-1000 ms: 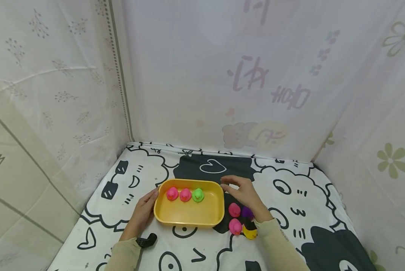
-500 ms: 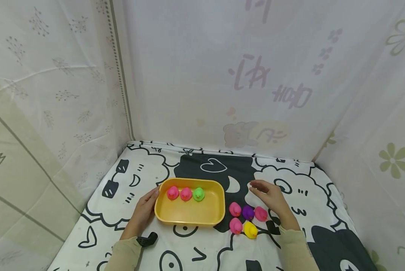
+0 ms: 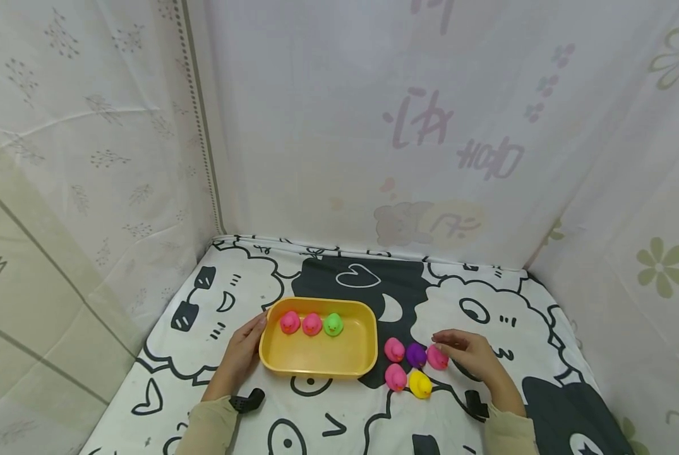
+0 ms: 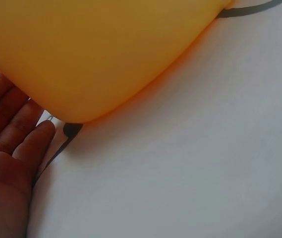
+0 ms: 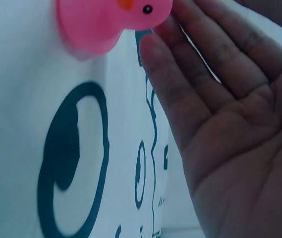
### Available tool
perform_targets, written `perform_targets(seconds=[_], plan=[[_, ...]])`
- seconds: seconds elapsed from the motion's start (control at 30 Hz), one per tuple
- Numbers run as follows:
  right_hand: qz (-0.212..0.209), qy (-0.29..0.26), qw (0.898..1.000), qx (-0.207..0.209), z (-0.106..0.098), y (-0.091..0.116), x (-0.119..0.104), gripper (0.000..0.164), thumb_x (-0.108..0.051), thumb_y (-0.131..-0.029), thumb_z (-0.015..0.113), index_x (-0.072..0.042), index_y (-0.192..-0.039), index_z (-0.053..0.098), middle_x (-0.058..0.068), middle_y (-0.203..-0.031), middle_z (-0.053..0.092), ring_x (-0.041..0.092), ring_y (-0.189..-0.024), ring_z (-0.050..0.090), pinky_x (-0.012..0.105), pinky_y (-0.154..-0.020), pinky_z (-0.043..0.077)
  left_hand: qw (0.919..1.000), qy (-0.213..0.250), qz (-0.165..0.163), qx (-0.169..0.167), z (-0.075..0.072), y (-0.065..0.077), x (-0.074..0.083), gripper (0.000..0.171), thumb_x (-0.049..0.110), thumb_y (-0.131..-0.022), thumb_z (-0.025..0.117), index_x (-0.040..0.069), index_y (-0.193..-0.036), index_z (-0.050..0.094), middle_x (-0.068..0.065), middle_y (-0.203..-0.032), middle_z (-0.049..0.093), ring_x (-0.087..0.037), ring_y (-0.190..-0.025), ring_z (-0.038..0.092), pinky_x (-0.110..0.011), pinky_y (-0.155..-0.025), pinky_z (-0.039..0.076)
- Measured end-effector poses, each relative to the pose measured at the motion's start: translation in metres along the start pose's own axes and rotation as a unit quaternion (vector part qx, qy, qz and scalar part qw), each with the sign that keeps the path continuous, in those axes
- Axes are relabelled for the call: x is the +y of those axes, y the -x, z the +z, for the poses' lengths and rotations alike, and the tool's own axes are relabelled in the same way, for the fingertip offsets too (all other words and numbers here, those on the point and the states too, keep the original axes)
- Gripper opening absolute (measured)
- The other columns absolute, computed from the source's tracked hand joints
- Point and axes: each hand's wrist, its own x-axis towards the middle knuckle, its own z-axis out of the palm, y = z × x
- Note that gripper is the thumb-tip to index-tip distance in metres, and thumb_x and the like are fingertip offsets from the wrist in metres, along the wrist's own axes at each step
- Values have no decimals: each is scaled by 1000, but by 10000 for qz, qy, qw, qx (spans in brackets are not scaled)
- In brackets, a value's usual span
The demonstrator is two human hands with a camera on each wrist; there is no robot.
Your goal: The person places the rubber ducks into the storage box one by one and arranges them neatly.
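Observation:
A yellow tray stands on the patterned cloth, with two pink toy ducks and a green toy duck in a row inside. My left hand rests at its left end; in the left wrist view the fingers lie along the outer wall. To the right my right hand reaches over the rightmost pink duck, fingertips right at its head. In the right wrist view that duck's face appears beside the extended fingers; the thumb is not plainly visible.
Right of the tray sit two more pink ducks, a purple duck and a yellow duck. Black-and-white cloth covers the table. Pale printed curtains enclose the back and sides.
My right hand has moved from the tray's right rim, out to the right and then down to the rightmost pink duck. The left hand and tray stay in place.

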Motion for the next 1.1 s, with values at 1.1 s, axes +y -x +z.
perform_targets(seconds=[1.1], plan=[[235,78,9996,124,1,14,17,31,-27,-85,82,-21,-115,75,-3,-112,73,20,-107,68,33,-92,58,9996,221,172,-40,-1,-3,-4,65,57,-99,53,15,-149,51,-4,-155,45,-21,-143,40,-17,-100,45]])
